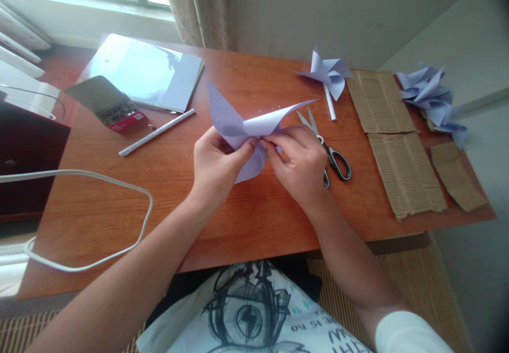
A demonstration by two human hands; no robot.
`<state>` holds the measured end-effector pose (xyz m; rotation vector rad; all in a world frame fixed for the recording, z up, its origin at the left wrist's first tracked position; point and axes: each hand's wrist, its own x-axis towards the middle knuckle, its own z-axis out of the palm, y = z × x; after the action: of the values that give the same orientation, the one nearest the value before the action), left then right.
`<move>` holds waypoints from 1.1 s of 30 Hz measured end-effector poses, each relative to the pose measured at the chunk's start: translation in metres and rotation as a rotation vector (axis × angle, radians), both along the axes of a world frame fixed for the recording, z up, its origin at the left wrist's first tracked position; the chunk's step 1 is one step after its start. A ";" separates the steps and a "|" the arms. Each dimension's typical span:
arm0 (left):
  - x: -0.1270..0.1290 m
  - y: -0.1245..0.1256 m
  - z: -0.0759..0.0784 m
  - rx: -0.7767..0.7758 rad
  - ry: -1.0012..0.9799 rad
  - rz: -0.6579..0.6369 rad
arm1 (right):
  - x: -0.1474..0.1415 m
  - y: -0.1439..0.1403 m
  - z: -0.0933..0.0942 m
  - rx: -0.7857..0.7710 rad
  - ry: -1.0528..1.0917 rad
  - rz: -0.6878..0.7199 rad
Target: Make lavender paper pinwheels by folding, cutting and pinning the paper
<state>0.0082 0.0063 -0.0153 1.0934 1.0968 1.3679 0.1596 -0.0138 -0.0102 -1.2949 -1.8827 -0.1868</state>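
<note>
Here, the paper pinwheel (257,124) sits between left hand (214,165) and right hand (301,159) — both pinching it near the middle.

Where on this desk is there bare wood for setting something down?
The desk is bare at the back, between the glossy folder-like item and the far pinwheel, and on the left, between the paper tube and white cable, bar specks. Crowded: the middle, with held folded paper; the right, with scissors, cardboard pieces and a folded-paper pile.
</note>
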 end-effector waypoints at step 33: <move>-0.003 0.000 0.009 -0.206 -0.120 -0.062 | 0.001 -0.006 0.012 -0.074 0.233 0.074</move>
<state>0.0048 0.0068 -0.0062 0.8783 1.0809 1.2261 0.1605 -0.0200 0.0019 -1.2363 -1.7479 0.0705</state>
